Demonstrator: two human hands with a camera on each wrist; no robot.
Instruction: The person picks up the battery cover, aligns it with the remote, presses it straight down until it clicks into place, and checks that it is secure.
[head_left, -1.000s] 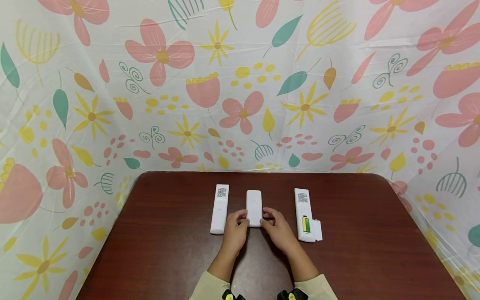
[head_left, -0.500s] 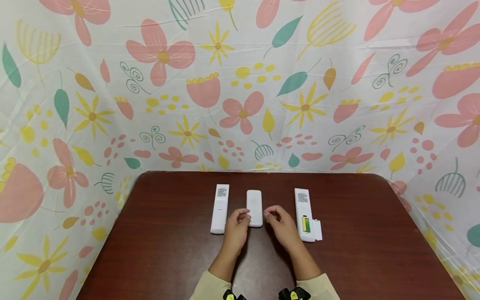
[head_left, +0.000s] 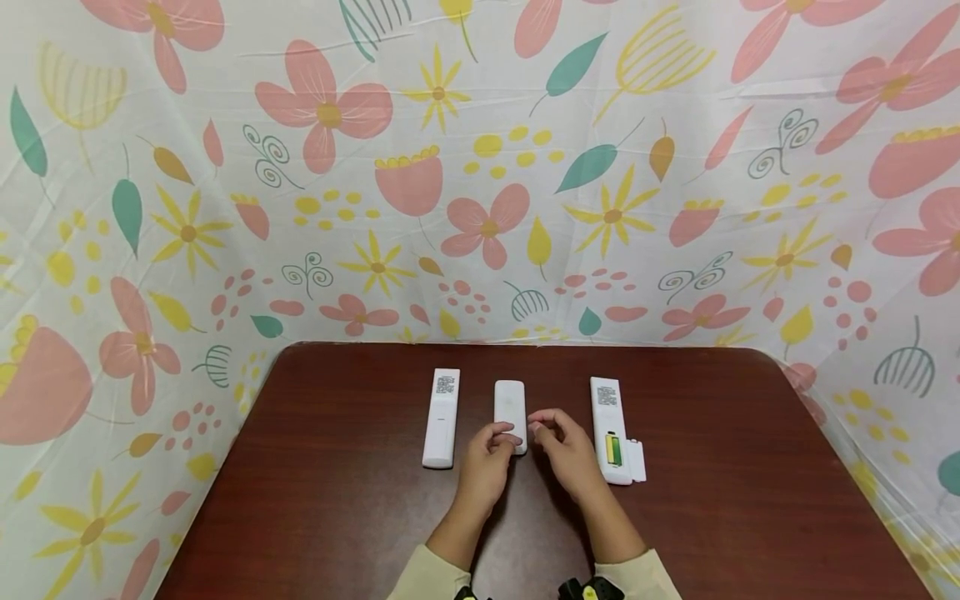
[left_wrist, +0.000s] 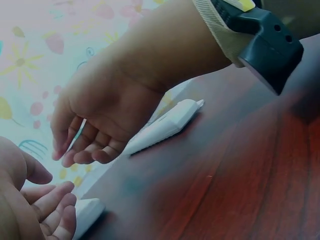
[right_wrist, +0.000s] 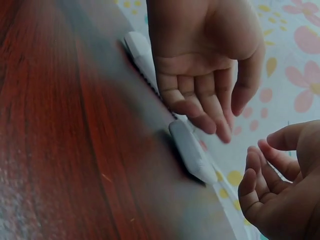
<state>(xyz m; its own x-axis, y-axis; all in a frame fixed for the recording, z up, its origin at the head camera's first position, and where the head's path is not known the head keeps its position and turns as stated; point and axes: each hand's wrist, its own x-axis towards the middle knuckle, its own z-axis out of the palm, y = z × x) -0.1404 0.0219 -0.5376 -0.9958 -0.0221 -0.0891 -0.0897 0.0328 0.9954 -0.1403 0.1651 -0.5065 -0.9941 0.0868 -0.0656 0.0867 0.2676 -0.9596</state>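
Observation:
A short white remote-like slab with rounded corners [head_left: 510, 404] lies flat on the table, its plain side up. My left hand [head_left: 483, 471] hovers at its lower end, fingers loosely bent and overlapping it in the head view. Just off its right edge is my right hand [head_left: 573, 458], thumb near the index finger. Both wrist views show the left hand [right_wrist: 200, 60] and right hand [left_wrist: 115, 100] facing each other above the table, nothing held. A longer white remote [head_left: 441, 425] lies to the left. Another white remote [head_left: 609, 417] is on the right, yellow and green showing in its battery compartment.
A white battery cover [head_left: 637, 461] sits against the right remote's lower right side. All of it rests on a dark red-brown wooden table [head_left: 322, 500]. Floral cloth [head_left: 487, 167] hangs behind the table and along both sides.
From touching the slab's two sides, my right hand has drawn slightly off its right edge. My left hand has shifted right over the lower end. The slab has barely moved.

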